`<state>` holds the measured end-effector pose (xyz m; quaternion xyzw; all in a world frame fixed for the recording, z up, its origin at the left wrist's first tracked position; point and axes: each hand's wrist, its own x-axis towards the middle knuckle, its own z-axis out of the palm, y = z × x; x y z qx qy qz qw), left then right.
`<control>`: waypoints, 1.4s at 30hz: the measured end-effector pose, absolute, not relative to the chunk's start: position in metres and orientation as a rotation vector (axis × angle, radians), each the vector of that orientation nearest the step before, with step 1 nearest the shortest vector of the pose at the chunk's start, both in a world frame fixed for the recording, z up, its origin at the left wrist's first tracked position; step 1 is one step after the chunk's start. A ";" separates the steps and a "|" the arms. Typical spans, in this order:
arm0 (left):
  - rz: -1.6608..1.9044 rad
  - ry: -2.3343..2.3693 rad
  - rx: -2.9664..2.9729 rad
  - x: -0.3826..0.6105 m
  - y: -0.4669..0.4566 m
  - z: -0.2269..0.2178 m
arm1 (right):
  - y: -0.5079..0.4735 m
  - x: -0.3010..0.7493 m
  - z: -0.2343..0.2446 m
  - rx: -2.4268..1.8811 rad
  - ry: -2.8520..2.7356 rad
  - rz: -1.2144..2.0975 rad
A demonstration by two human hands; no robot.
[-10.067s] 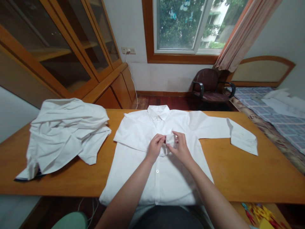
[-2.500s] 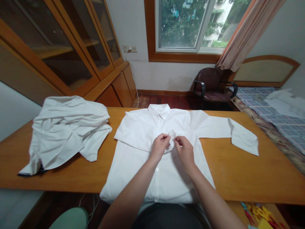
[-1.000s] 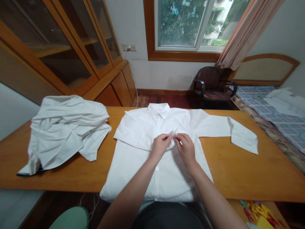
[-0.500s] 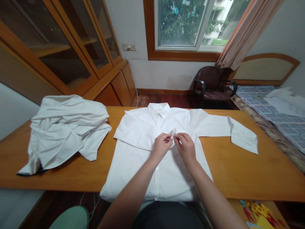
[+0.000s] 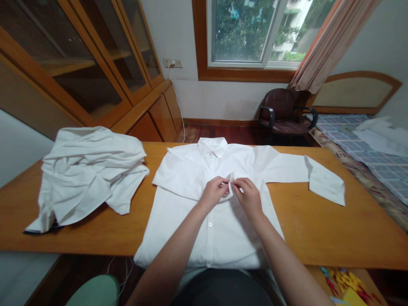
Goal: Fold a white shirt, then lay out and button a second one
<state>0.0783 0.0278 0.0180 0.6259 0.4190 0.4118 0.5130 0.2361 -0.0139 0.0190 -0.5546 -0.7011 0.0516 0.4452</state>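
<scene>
A white button-up shirt (image 5: 178,225) lies front side up on the wooden table, its collar at the far edge. The sleeve on my left is folded across the chest, and its end, apparently the cuff (image 5: 231,175), is raised between my hands. My left hand (image 5: 214,192) pinches one side of that cuff with thumb and fingers. On the other side, my right hand (image 5: 247,194) pinches the fabric too. The fingertips almost meet, and any button between them is hidden. The other sleeve (image 5: 287,168) stretches out to the right, bent down near its cuff.
A heap of white garments (image 5: 92,170) sits on the table (image 5: 318,229) at the left. Beyond are a glass-door cabinet (image 5: 127,85), an office chair (image 5: 279,110) and a bed (image 5: 360,136). A green stool (image 5: 95,291) stands below the near edge.
My left hand has shifted slightly at the cuff, its fingertips a little farther left and up. The raised fabric has tilted slightly left. The shirt's body stays in place.
</scene>
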 end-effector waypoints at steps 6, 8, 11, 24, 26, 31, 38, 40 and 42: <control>1.021 1.023 1.615 0.078 0.029 0.014 | -0.011 0.240 0.013 -1.359 -1.705 0.266; 1.032 1.031 1.627 0.078 0.028 0.011 | -0.010 0.241 0.011 -1.380 -1.671 0.313; 1.052 1.047 1.610 0.078 0.028 0.006 | -0.010 0.240 0.010 -1.412 -1.590 0.366; 1.063 1.060 1.412 0.079 0.026 0.009 | -0.012 0.236 0.015 -1.421 -1.711 0.280; 1.076 1.059 1.401 0.080 0.027 0.008 | -0.013 0.235 0.016 -1.404 -1.730 0.260; 1.045 1.082 1.424 0.080 0.027 0.005 | -0.014 0.234 0.017 -1.412 -1.782 0.120; 0.954 1.137 1.339 0.081 0.026 0.004 | -0.014 0.231 0.015 -1.416 -1.867 -0.098; 0.934 1.139 1.299 0.082 0.027 0.004 | -0.013 0.230 0.016 -1.401 -1.898 -0.132; 0.910 1.133 1.289 0.082 0.027 0.005 | -0.013 0.230 0.016 -1.385 -1.916 -0.145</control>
